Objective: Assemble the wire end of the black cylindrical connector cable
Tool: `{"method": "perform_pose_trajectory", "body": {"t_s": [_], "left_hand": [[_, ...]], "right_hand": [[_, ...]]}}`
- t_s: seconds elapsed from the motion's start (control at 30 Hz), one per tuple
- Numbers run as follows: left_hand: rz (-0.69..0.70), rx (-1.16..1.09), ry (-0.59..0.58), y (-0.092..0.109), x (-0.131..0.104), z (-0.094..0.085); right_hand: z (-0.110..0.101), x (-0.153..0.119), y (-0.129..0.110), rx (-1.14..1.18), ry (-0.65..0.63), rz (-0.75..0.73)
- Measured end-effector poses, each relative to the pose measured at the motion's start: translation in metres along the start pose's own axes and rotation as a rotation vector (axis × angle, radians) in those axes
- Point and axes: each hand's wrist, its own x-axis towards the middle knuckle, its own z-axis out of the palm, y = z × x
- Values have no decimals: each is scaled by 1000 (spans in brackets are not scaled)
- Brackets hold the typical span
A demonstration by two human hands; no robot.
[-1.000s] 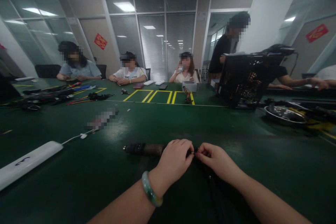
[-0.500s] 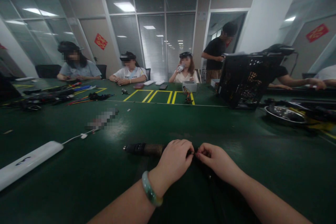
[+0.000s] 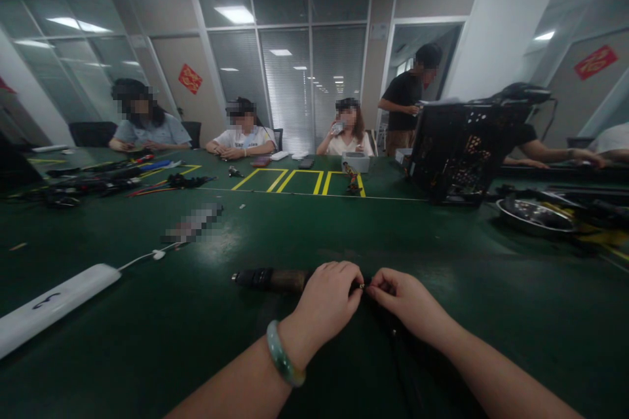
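Curled over the right-hand end of a dark tool [image 3: 278,279], my left hand [image 3: 330,294] keeps that end out of sight; its fingers are closed on it. At its three o'clock, my right hand [image 3: 405,298] is pinched, thumb against finger, and I can't tell what is between them. A tiny shiny bit [image 3: 362,286] shows at my fingertips, too small to make out. The tool lies flat, its metal tip pointing to nine o'clock. Something dark and thin trails off toward five o'clock, lost in shadow.

All this is on a green table [image 3: 275,229], a bit glossy, with yellow tape [image 3: 297,171] at twelve. At eight o'clock a white bar [image 3: 59,308] is cut off by the edge of my view, and its cord [image 3: 135,263] runs to a device [image 3: 194,222] blurred into squares at ten. Tangled wires [image 3: 98,177] lie further out at ten. A black computer case [image 3: 449,157] stands at one o'clock, hiding part of a person behind it, with a metal bowl [image 3: 533,224] at two.

Blinds hang behind the glass wall at twelve. The white bar has a black squiggle I can't read for certain; the red signs [image 3: 595,62] bear gold characters, and the shirt lettering [image 3: 249,143] at eleven is partly covered.
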Motion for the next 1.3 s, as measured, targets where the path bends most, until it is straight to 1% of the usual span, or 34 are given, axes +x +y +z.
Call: {"method": "perform_pose_trajectory", "body": {"t_s": [0.23,0.37,0.53,0.83,1.0,1.3], "left_hand": [[4,-18,12,2,0,-1],[4,-5,-1,0,0,0],[15,5,8,-1,0,2],[6,-13,7,1,0,-1],[-6,4,-15,0,-1,-1],[1,8,-6,1,0,0]], "right_hand": [[1,1,2,5,4,-7],[1,0,1,9,-9,-8],[2,-1,-1,0,12,-28],[1,-2,-2,-17,-1,-14],[1,-1,-3,-21,-3,-11],[-1,-2,-6,-4,-20,4]]}}
